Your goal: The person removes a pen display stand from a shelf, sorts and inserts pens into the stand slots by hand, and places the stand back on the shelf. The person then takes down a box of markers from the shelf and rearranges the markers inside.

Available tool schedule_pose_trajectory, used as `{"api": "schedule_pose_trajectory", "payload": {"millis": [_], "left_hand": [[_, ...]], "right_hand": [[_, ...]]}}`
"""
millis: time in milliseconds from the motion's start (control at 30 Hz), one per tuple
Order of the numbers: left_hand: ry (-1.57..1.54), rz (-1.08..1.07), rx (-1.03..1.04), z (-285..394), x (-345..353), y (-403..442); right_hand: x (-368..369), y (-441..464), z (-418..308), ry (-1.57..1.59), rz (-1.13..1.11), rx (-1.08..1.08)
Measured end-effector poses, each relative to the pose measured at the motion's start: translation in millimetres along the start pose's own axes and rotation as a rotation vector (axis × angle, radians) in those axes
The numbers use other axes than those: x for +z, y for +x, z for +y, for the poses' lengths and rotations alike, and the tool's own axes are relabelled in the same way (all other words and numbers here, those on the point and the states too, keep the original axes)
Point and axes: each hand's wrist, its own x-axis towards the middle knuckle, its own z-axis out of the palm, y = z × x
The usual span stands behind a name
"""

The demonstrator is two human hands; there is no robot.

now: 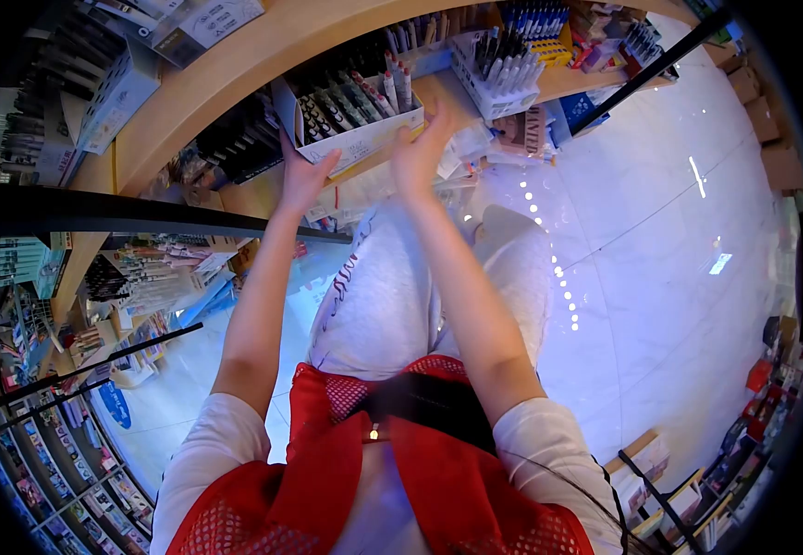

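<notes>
A white open-topped display box (pixel 362 141) full of upright pens (pixel 350 100) sits at the edge of a wooden shelf, tilted in my view. My left hand (pixel 305 176) grips its left lower corner, with the thumb on the front panel and the other fingers partly hidden by the box. At the right end, my right hand (pixel 420 155) holds the box with fingers along its side. Some pens show red and white barrels, others dark or patterned ones. Whether the box rests on the shelf or is slightly raised, I cannot tell.
Right of the box stands a white holder (pixel 501 79) of pens and markers. Dark pens (pixel 242 139) fill the space to the left. A black metal post (pixel 152 211) crosses on the left, another black bar (pixel 651 69) on the right. Cardboard boxes (pixel 764 120) line the far right.
</notes>
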Motion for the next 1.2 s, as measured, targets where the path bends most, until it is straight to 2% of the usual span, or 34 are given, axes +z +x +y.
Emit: {"api": "schedule_pose_trajectory", "payload": {"millis": [67,167,267,367,400,467,567,600,700,767,867,900,933,1067,1133,1200], "left_hand": [[0.058,0.024,-0.018,6.5,-1.2,8.1],[-0.120,-0.019,-0.015,6.7,-9.1,4.6],[-0.216,-0.131,-0.270,3.2,-28.1,-17.2],[-0.259,-0.215,-0.434,13.0,-41.9,-46.3],[-0.262,-0.231,-0.471,16.9,-45.0,-54.5],[-0.402,-0.229,-0.408,22.7,-48.4,-71.8],[-0.594,-0.320,-0.434,14.8,-57.5,-94.3],[-0.730,-0.294,-0.379,16.0,-50.5,-102.4],[-0.727,-0.255,-0.341,37.5,-46.4,-122.5],[-0.629,-0.195,-0.310,61.8,-35.3,-132.0],[-0.519,-0.092,0.008,92.1,-22.4,-150.9],[-0.486,-0.033,0.086,104.8,-18.2,-157.3],[-0.518,-0.008,0.068,111.2,-19.1,-164.1],[-0.389,-0.035,0.204,131.9,-16.2,-182.0],[-0.232,-0.070,0.228,131.4,-20.3,-188.4],[-0.009,-0.076,0.298,131.1,-24.6,-193.5]], "right_hand": [[-7.9,20.8,45.6,0.035,-0.219,0.242],[-43.5,29.0,28.2,0.024,-0.529,0.360],[-76.9,26.6,27.3,0.032,-0.574,0.229],[-110.6,19.3,16.1,0.244,-0.772,0.256],[-118.9,12.0,5.6,0.295,-0.789,0.261],[-138.5,-9.7,-19.2,0.391,-0.829,0.277],[-152.6,-58.5,-32.7,0.237,-0.639,0.181],[-155.5,-75.9,-44.0,0.314,-0.611,0.270],[-163.2,-122.8,-72.1,0.299,-0.491,0.397],[-165.9,-142.9,-73.4,0.192,-0.457,0.340],[-165.7,-165.9,-81.9,0.102,-0.416,0.254],[-166.9,-169.1,-83.6,0.056,-0.438,0.238],[-168.4,-171.4,-86.5,0.011,-0.460,0.219],[-180.1,-187.7,-99.6,-0.174,-0.621,0.187],[-185.0,-192.9,-102.5,-0.274,-0.740,0.178],[-186.3,-191.6,-102.9,-0.284,-0.779,0.080]]}}
